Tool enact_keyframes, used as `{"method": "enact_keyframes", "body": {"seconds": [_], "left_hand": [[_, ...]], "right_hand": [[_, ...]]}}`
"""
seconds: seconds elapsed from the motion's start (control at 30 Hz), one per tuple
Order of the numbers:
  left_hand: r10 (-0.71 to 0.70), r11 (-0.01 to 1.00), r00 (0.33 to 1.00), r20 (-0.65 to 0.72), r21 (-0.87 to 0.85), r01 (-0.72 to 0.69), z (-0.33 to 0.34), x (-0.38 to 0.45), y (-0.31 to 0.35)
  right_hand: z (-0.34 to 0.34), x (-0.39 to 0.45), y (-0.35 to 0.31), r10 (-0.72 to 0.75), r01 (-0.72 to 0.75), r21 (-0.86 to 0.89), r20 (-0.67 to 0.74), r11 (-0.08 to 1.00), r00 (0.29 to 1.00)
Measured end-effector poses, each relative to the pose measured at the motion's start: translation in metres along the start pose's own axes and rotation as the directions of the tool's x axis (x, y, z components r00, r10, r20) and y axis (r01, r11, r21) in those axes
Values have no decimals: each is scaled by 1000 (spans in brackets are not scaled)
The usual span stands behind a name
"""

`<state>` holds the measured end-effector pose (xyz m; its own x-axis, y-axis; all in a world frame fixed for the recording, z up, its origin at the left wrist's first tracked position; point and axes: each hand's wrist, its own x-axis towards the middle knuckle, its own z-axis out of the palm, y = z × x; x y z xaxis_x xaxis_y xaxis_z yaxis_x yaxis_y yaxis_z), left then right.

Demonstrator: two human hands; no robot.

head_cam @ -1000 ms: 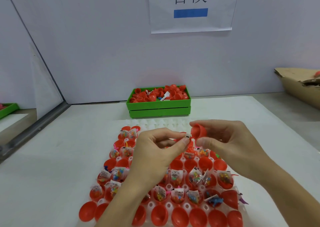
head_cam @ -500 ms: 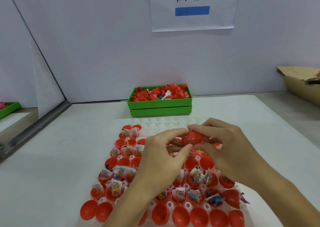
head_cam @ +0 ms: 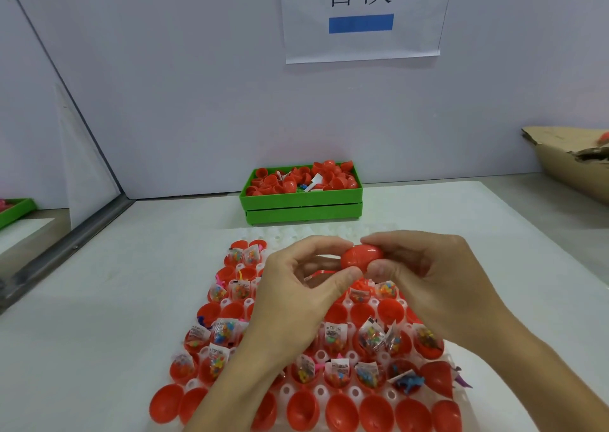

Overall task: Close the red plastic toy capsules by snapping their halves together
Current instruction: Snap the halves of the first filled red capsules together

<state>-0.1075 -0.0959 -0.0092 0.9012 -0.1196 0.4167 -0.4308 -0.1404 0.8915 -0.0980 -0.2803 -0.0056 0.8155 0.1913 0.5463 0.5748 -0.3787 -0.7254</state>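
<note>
At the centre of the frame, just above the white holding tray (head_cam: pixel 354 392), both hands meet around one red capsule (head_cam: pixel 362 257). The left hand (head_cam: pixel 298 286) pinches its left end between thumb and forefinger; the right hand (head_cam: pixel 438 276) grips the right end the same way, fingers curled over the top. A second ago the right hand held a loose red cap apart from the filled half in the left; half a second ago the two were being brought together. Now the halves are mated and the capsule shows as one egg-shaped shell, with no gap that I can make out along the seam, though the fingertips hide part of it. By my reading, this capsule is at or just past the snap, and a final squeeze may be all that remains.

Below the hands, across the lower middle of the frame, the tray holds many open red halves (head_cam: pixel 333 339), most filled with small bagged toys, so much of the work is left. A row of empty red halves (head_cam: pixel 339 412) lines the bottom edge. Toward the upper middle sits a green bin (head_cam: pixel 301 205) heaped with loose red caps (head_cam: pixel 296 179), likely the supply for the next closure.
</note>
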Motion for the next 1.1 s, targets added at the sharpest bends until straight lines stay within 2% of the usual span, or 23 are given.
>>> {"method": "enact_keyframes", "body": {"seconds": [0.37,0.7,1.1], "left_hand": [[47,998,997,-68,-45,-50,3,-2,4],[63,995,997,-39,-79,-66,2,-2,5],[69,998,991,-113,2,-69,4,-1,4]], "right_hand": [[2,1,-10,60,-48,305,-30,951,998],[3,2,-12,104,-81,363,-45,928,994],[7,0,-12,110,-83,366,-53,927,993]]}}
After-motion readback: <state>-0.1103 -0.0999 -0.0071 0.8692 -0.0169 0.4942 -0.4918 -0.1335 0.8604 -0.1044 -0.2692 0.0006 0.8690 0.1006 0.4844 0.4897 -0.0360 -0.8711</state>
